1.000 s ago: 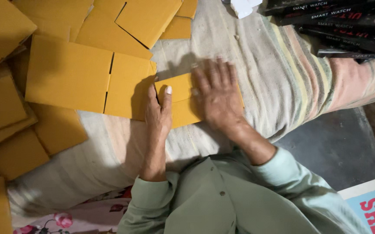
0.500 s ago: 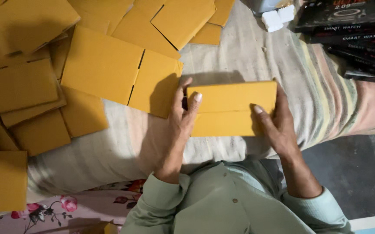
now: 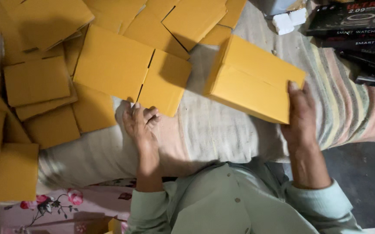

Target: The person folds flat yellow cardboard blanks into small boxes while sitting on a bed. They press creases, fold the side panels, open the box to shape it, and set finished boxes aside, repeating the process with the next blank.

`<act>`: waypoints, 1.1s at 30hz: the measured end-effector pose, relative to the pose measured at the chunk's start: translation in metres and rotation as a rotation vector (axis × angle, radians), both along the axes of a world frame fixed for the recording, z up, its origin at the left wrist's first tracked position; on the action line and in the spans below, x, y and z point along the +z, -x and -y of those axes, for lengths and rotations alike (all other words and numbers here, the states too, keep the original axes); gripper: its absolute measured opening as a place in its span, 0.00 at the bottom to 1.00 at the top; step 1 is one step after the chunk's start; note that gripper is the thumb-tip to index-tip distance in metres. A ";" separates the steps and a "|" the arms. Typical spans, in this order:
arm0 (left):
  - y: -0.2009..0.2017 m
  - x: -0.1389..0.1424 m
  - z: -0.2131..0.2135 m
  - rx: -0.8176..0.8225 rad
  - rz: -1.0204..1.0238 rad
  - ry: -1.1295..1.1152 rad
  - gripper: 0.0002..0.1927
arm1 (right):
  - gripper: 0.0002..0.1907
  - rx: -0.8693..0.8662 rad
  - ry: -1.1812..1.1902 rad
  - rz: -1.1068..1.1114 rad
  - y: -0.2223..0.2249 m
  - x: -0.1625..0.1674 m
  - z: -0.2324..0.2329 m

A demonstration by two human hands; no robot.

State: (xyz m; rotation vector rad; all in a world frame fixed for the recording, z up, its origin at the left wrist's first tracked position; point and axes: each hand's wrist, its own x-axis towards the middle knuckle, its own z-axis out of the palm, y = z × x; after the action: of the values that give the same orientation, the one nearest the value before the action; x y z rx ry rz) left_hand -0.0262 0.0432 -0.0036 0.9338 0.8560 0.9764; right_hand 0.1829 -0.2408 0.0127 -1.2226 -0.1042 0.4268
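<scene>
Gripping only one near corner, the right hand (image 3: 300, 113) clamps a folded-up yellow cardboard box (image 3: 253, 78) over the striped cloth (image 3: 239, 130); held so thinly, it could tip or spring open. The left hand (image 3: 139, 123), fingers curled and empty, touches the near edge of a flat yellow cardboard blank (image 3: 129, 69). More blanks lie heaped far left; black printed cartons (image 3: 352, 26) stack far right beside small white blocks (image 3: 290, 20).
</scene>
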 end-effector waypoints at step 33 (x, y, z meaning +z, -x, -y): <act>-0.058 -0.007 0.051 -0.532 0.443 0.027 0.06 | 0.29 0.193 -0.093 0.363 0.036 0.008 -0.047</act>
State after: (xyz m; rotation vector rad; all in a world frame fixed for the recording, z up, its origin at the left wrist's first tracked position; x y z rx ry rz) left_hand 0.0318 -0.0082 -0.0107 0.8186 0.2233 0.6638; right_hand 0.1464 -0.1936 0.0209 -1.1919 -0.5510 0.3586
